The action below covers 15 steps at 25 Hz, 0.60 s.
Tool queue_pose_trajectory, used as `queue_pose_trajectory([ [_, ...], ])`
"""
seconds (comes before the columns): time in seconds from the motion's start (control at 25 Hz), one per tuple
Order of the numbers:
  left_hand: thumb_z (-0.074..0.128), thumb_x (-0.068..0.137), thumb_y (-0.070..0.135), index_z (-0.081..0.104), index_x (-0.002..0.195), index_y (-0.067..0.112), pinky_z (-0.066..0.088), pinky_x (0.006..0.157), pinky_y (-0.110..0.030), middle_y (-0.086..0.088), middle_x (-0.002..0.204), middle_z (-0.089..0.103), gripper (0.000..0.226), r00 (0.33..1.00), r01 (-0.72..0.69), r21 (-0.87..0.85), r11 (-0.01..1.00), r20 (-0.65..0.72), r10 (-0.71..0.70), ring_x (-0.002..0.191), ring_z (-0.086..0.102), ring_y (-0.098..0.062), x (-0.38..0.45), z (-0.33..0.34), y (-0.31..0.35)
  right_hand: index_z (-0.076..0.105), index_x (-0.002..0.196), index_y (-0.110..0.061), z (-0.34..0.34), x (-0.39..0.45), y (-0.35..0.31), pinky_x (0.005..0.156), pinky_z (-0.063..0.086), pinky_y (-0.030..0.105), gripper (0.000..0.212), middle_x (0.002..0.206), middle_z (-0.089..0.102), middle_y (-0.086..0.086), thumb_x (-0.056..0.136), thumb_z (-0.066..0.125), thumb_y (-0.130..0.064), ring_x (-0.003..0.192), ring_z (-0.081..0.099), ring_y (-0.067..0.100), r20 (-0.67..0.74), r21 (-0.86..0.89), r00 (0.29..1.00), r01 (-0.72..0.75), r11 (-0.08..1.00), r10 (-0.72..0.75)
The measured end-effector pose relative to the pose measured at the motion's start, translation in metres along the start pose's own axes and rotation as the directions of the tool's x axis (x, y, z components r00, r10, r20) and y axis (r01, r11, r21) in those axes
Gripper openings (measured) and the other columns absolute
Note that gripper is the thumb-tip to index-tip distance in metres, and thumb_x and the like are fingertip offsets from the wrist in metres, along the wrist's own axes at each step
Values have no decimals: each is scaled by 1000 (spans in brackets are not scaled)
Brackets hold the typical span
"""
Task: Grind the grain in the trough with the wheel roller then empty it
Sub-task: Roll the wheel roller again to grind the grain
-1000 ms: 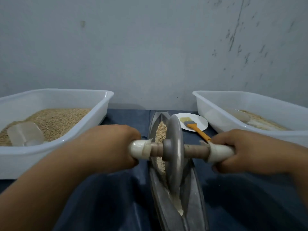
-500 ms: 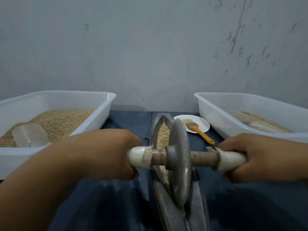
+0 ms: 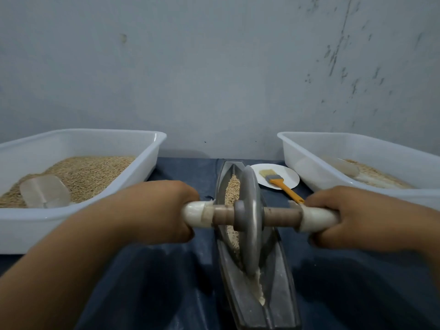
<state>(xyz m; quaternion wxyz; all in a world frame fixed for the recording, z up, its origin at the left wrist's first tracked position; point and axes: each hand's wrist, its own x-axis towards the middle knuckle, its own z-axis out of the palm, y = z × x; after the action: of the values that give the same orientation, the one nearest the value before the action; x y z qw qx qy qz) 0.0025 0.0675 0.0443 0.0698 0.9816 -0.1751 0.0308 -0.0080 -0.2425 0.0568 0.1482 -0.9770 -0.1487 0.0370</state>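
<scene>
A grey metal trough (image 3: 281,282) runs away from me down the middle of the dark blue table. Whole grain (image 3: 232,189) fills its far half and pale ground meal (image 3: 260,289) lies in the near groove. The metal wheel roller (image 3: 250,217) stands upright in the trough on a wooden axle with white end grips. My left hand (image 3: 154,213) grips the left handle, and my right hand (image 3: 364,217) grips the right handle.
A white tub (image 3: 152,148) on the left holds whole grain and a clear scoop (image 3: 45,191). Another white tub (image 3: 309,167) on the right holds paler meal. Between them a white plate (image 3: 290,177) carries an orange-handled brush (image 3: 278,182). A grey wall stands behind.
The wheel rolled toward me and then back away along the trough, both hands moving with it. Ground meal shows in the near groove.
</scene>
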Motion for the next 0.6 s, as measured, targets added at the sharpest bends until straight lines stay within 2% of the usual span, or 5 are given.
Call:
queue_pose_trajectory([
  [0.12, 68, 62, 46, 57, 86, 47, 56, 61, -29, 20, 76, 65, 27, 994, -7, -53, 999, 112, 13, 60, 62, 0, -7, -8, 0, 65, 97, -43, -7, -8, 1, 55, 50, 26, 48, 77, 66, -12, 52, 67, -61, 62, 64, 5, 100, 22, 995, 22, 1000, -24],
  [0.32, 62, 78, 39, 50, 79, 33, 44, 61, -28, 11, 72, 58, 14, 959, 105, 105, 989, -275, -72, 69, 55, -6, 17, 18, 1, 64, 92, -39, 24, 29, -3, 65, 47, 32, 21, 87, 65, -14, 73, 72, -41, 83, 61, 13, -389, -113, 921, -16, 994, -29],
  [0.4, 60, 84, 39, 46, 81, 33, 44, 64, -29, 11, 76, 57, 15, 945, 140, 105, 985, -311, -101, 73, 55, -10, 23, 25, -2, 62, 95, -38, 30, 36, -9, 64, 39, 30, 17, 93, 63, -13, 80, 70, -37, 89, 59, 17, -473, -197, 878, -24, 980, -73],
  [0.48, 62, 82, 38, 49, 83, 32, 50, 70, -30, 10, 79, 60, 14, 963, 117, 93, 989, -256, -90, 76, 57, -10, 22, 22, -4, 57, 86, -40, 24, 31, -7, 60, 38, 29, 15, 82, 61, -15, 78, 70, -39, 79, 57, 10, -418, -204, 906, -23, 979, -66],
  [0.6, 68, 72, 37, 56, 82, 37, 52, 65, -28, 13, 74, 63, 16, 997, 12, 36, 999, -70, -9, 67, 60, -3, 6, 6, -3, 62, 90, -42, 5, 5, 1, 54, 47, 24, 31, 73, 64, -17, 61, 68, -50, 62, 60, 4, -87, -63, 996, -1, 998, -5],
])
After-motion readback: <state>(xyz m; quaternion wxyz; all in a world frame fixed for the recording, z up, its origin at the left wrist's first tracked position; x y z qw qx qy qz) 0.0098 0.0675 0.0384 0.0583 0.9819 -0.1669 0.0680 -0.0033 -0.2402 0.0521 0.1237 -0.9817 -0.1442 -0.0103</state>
